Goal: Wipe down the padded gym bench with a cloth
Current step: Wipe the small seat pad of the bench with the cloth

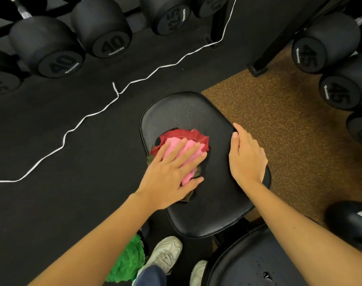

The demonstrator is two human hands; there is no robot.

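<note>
Nearest the camera: a second black padded pad (256,263), rounded, bottom right; pale worn sneakers (165,254) and a crumpled green rag (130,261) on the black rubber floor (73,141).

Next out: the black padded vinyl seat pad of the gym bench (213,199), an oblong with rounded corners. Its long axis runs away from the person, leaning slightly left toward the far end.

Left hand (172,172): flat, fingers spread, palm pressing a bunched pink-and-red cloth with darker layers beneath (188,145) onto the pad, toward its left edge at mid-length. Not a grip, a flat press.

Right hand (246,157): fingers curled over the pad's right edge, thumb lying on top, bracing it.

Far half of the pad (186,112) lies bare beyond the cloth, with faint droplets or specks showing. Judgement: the left hand alone carries the cloth, and the unwiped stretch lies straight ahead of it along the long axis, so the next stroke likely pushes outward toward the far rounded end.

Beyond: a white cord (89,116) snaking over the floor, tan speckled carpet (279,120) at right, black round-headed dumbbells (112,36) on racks.
</note>
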